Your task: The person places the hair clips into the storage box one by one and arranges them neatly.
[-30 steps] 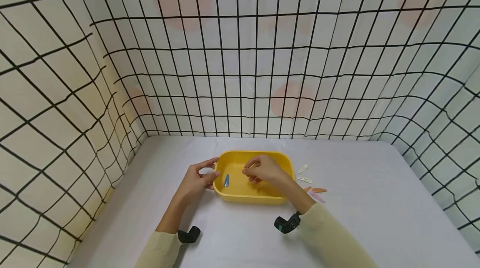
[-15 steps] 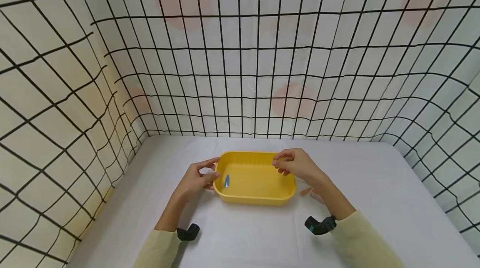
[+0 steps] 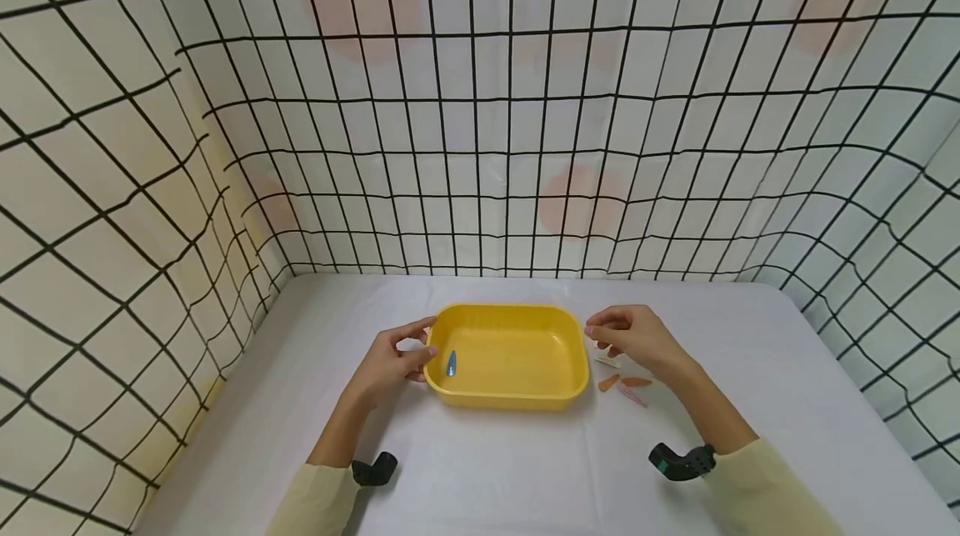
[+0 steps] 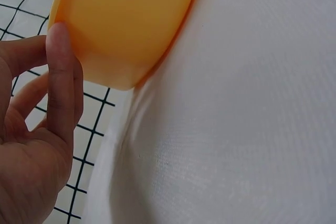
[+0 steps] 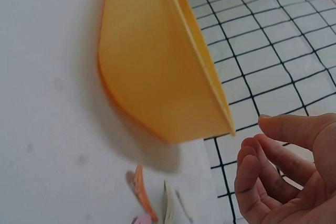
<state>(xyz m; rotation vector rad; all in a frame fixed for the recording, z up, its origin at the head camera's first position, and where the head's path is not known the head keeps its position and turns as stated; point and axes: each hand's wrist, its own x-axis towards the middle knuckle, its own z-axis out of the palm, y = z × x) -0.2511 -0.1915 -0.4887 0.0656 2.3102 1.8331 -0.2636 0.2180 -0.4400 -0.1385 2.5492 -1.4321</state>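
A yellow plastic tray (image 3: 510, 397) stands on the white cloth, with a blue snap hair clip (image 3: 452, 363) inside near its left end. My left hand (image 3: 388, 363) pinches the tray's left rim between thumb and fingers. Just off the right end, my right hand (image 3: 637, 338) hovers over the loose clips, fingers loosely bent. In the right wrist view its thumb and fingertips are apart, nothing between them. Below it lie a white clip (image 3: 608, 361), two orange clips (image 3: 636, 382) and a pink clip (image 3: 632, 395). Another white clip (image 5: 184, 205) shows in the right wrist view.
A white cloth (image 3: 495, 469) covers the table. Black grid netting (image 3: 495, 152) over pale sheets rises behind and at both sides. Each wrist bears a black camera mount (image 3: 681, 463).
My right hand has moved from over the inside of the tray out past its right rim, to the loose clips. The left hand stays on the rim; the blue clip lies as before.
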